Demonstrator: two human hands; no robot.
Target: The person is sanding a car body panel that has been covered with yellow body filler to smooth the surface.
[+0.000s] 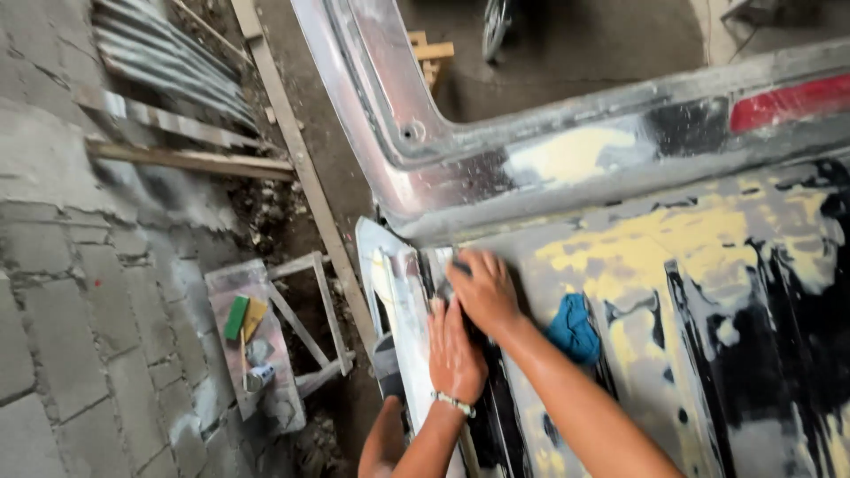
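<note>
Pressing down side by side, both hands lie flat on the grey, sanded metal car body panel (708, 336), close to its upper left corner. The left hand (454, 350) has a pale bead bracelet (455, 404) on its wrist, and its fingers point up the panel. The right hand (484, 292) sits just above it and partly over it, with the fingers bent down onto the metal. Something small and dark (447, 288) peeks out under the right hand, so its grip looks closed on that, but I cannot tell what it is. The left hand's grip is spread flat and holds nothing that shows. Both bare arms come up from the bottom edge. The panel is patched with yellow filler and black spots. A crumpled blue cloth (574, 329) lies on the panel just beside the right arm. Above the hands runs the shiny silver window frame (390, 115) of the car, with a red light strip (788, 102) far to the right. Down on the left stands a dusty wooden stool (266, 345), well apart from the hands, with a green block (236, 317) and a yellow sheet (255, 316) on top. Grey stone paving (80, 336) covers the ground, and long wooden planks (190, 159) and wavy metal sheets (168, 57) lie farther up.
</note>
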